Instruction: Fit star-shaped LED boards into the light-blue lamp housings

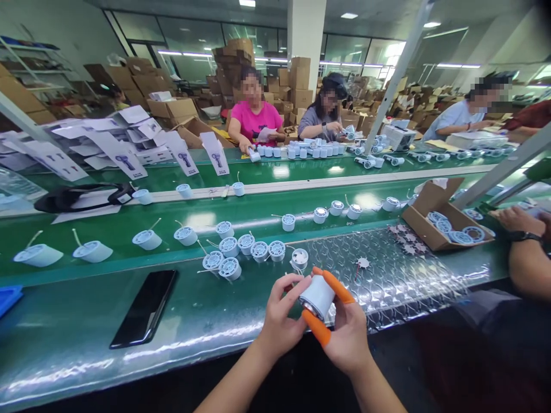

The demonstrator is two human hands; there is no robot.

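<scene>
Now, held piece: pale blue plastic cylinder housing, tilted, metal end toward lower left, in the air above the bench edge, between both hands.
Left hand: fingers around the near side of the housing, apparently as steady support.
Right hand: orange finger cots on two fingers, pinching the housing from the other side, perhaps for better friction or for skin protection.
Grip: both hands together, clamped on the housing from opposite sides.
Just beyond: white round part with wires, close to the fingers; group of grille-faced housings on the green belt, likely kept there for easy reach.
Right side: star-shaped metal parts on a clear bubble sheet; cardboard box holding blue rings.
Left side: black smartphone lying flat on the bench, away from the hands.
Right edge: co-worker's hand, near the box.
</scene>
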